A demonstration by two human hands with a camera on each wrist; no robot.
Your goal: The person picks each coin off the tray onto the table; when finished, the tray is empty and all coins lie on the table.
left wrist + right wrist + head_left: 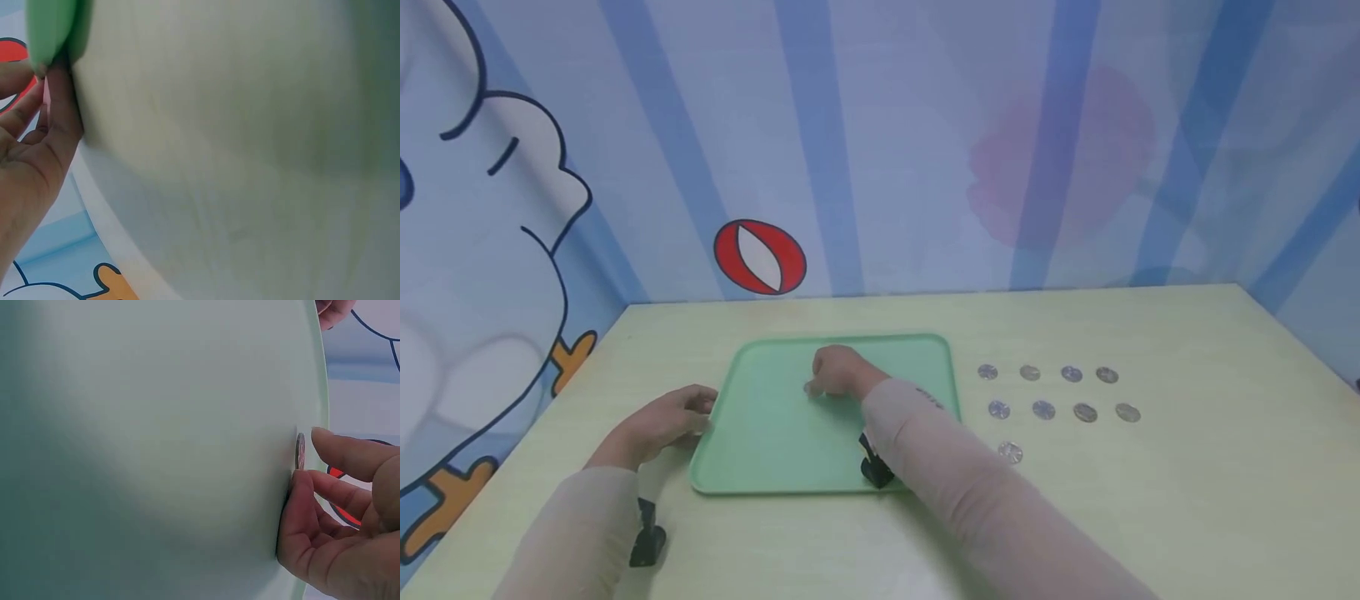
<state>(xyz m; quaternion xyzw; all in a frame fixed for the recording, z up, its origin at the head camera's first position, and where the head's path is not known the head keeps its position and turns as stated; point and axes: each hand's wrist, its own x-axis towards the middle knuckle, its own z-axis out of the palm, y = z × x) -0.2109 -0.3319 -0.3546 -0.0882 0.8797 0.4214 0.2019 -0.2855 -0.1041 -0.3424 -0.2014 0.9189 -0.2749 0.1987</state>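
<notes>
A light green tray [767, 454] lies on the pale table. My left hand [662, 422] grips its left rim; in the left wrist view the thumb and fingers [61, 103] close on the green edge. Over the far middle of the tray, my right hand [841, 372] reaches down with bent fingers. The right wrist view shows a coin [300, 452] at the tray's surface, between the thumb and index fingertip of that hand. The index fingertip touches the coin, and the thumb tip is close to its other side. In the head view this coin is mostly hidden by the fingers.
Several silver coins lie in rows right of the tray, among them one coin [1043, 410] in the middle row and a single coin [1011, 452] in the nearest row. A printed backdrop [910, 150] stands along the table's far edge.
</notes>
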